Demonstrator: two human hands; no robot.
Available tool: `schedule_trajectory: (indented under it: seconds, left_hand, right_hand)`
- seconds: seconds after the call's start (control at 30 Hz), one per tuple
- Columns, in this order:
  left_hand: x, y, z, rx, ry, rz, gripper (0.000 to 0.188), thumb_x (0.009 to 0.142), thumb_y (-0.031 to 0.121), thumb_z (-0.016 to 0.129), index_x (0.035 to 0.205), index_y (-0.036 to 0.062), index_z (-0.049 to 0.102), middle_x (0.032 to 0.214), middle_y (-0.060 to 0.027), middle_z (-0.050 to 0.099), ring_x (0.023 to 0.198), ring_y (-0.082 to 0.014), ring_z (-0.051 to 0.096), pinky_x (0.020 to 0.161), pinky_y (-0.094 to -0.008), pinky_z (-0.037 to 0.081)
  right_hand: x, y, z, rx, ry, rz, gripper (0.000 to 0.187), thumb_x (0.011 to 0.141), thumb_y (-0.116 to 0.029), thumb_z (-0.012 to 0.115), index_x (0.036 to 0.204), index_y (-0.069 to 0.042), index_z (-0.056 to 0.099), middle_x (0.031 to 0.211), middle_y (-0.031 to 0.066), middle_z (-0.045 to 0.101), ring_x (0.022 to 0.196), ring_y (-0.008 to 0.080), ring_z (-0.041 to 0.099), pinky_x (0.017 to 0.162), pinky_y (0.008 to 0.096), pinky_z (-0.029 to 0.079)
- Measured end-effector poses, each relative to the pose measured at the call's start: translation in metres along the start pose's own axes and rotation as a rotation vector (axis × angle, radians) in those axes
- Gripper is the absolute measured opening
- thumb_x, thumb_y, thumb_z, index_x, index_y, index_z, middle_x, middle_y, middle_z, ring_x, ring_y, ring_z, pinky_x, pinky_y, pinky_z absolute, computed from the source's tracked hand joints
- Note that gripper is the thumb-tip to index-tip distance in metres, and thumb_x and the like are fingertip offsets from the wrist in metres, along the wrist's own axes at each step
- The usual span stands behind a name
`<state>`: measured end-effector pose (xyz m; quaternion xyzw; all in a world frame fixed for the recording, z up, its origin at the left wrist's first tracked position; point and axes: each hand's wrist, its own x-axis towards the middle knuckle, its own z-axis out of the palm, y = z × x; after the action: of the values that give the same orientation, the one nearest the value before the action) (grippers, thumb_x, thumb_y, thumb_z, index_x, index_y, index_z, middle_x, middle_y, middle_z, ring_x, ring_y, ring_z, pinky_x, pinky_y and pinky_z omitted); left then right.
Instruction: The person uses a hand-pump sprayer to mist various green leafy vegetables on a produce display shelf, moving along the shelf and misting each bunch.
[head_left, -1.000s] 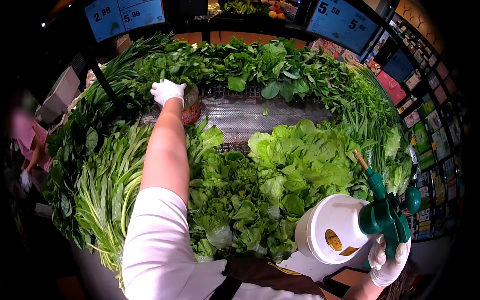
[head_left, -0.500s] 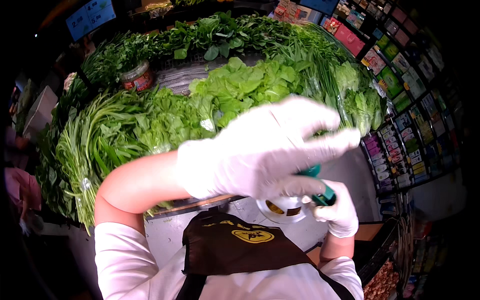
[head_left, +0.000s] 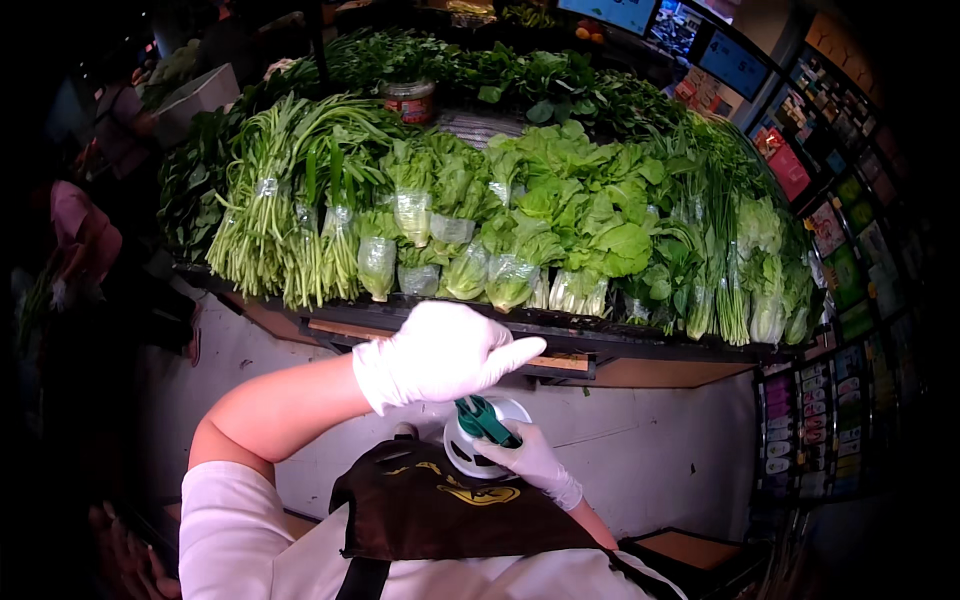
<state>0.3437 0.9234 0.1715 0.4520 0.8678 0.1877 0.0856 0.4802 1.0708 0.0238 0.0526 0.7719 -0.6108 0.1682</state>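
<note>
My right hand (head_left: 527, 455), in a white glove, is wrapped round the green handle (head_left: 486, 420) of a white spray bottle (head_left: 459, 445). The bottle is upright in front of my dark apron, partly covered by the hand and the apron's edge. Just above the green top is my left hand (head_left: 450, 345), also gloved. Its fingers are curled under and one digit points right; what they close on, if anything, is hidden. Beyond it, wrapped lettuce heads (head_left: 512, 280) line the front of a vegetable stand, with bundled long-stemmed greens (head_left: 265, 225) at the left.
The stand's dark front edge (head_left: 640, 333) runs across beyond my hands. A lidded jar (head_left: 409, 102) sits among the greens. Packaged goods fill shelves (head_left: 815, 425) at the right. A person in pink (head_left: 85, 235) is at the far left. Pale floor (head_left: 640, 440) shows below.
My view has shifted, bringing more of the stand's front into sight. My left hand's fingers went from stretched out to curled. The right hand still grips the spray bottle.
</note>
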Motion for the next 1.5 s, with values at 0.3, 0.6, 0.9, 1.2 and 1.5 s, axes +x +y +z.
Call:
schedule_trajectory:
  seconds: [0.3,0.6,0.9,1.2,1.5]
  left_hand:
    - [-0.093,-0.019,0.09,-0.307,0.354,-0.083,0.034,0.089,0.028,0.051,0.062,0.0095,0.062,0.056,-0.0102,0.056,0.053,-0.0284,0.056,0.053,-0.036,0.046]
    - [-0.107,-0.043,0.021,-0.401,0.092,-0.147,0.055,0.095,0.041,0.037,0.056,0.0099,0.059,0.053,-0.0064,0.058,0.053,-0.0251,0.058,0.056,-0.0356,0.046]
    - [-0.134,-0.035,-0.036,-0.306,0.134,0.015,0.045,0.093,0.034,0.045,0.062,0.0074,0.063,0.055,-0.0076,0.059,0.051,-0.0239,0.059,0.053,-0.0319,0.048]
    - [-0.121,-0.054,0.063,-0.311,0.172,-0.257,0.047,0.09,0.04,0.046,0.062,0.0067,0.064,0.06,-0.0167,0.059,0.057,-0.0363,0.058,0.058,-0.0435,0.048]
    - [-0.162,-0.031,-0.055,-0.39,0.206,-0.031,0.05,0.093,0.039,0.041,0.061,0.006,0.062,0.054,-0.0145,0.055,0.051,-0.0341,0.055,0.051,-0.0406,0.044]
  right_hand:
    - [0.007,0.011,0.052,-0.149,-0.166,-0.154,0.035,0.075,-0.033,0.073,0.083,0.0,0.065,0.071,0.0103,0.064,0.067,0.0111,0.06,0.066,0.0275,0.048]
    - [0.015,-0.002,0.083,0.049,-0.255,0.053,0.023,0.078,-0.021,0.071,0.091,-0.002,0.065,0.078,-0.0025,0.062,0.074,0.0036,0.054,0.07,0.021,0.046]
    - [0.019,-0.014,0.094,0.075,-0.21,-0.014,0.023,0.078,-0.017,0.07,0.092,-0.001,0.066,0.081,-0.0021,0.064,0.076,0.0031,0.055,0.073,0.0191,0.045]
    - [0.031,-0.011,0.124,0.198,-0.217,-0.327,0.02,0.078,-0.006,0.067,0.096,0.003,0.065,0.083,0.0007,0.065,0.082,0.0065,0.058,0.077,0.0215,0.045]
    - [0.005,-0.034,0.13,0.019,-0.176,0.024,0.021,0.078,-0.008,0.068,0.096,0.0,0.064,0.081,-0.0005,0.064,0.077,0.0048,0.055,0.073,0.0226,0.044]
